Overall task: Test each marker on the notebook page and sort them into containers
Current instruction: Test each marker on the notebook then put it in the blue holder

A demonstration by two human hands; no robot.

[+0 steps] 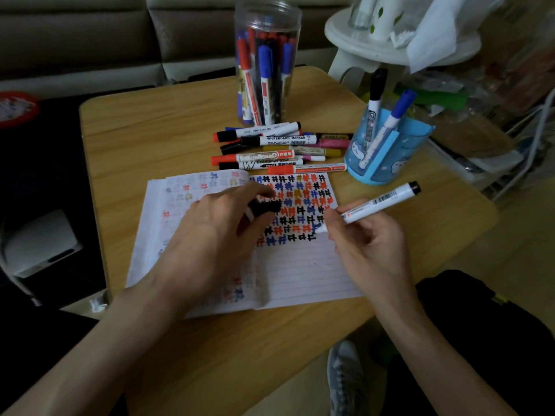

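An open lined notebook lies on the wooden table, its right page covered with rows of black, red, blue and yellow test marks. My right hand holds an uncapped white marker, tip down on the page at the end of the lowest row of marks. My left hand rests on the notebook and grips the marker's black cap. A pile of several loose markers lies behind the notebook. A clear tall jar holds several markers. A blue cup holds two markers.
A white stand with bottles and a plastic sheet sits at the back right. Shelving with clutter is at the right edge. A sofa is behind the table. A dark bag and a grey shoe lie below the table's front edge.
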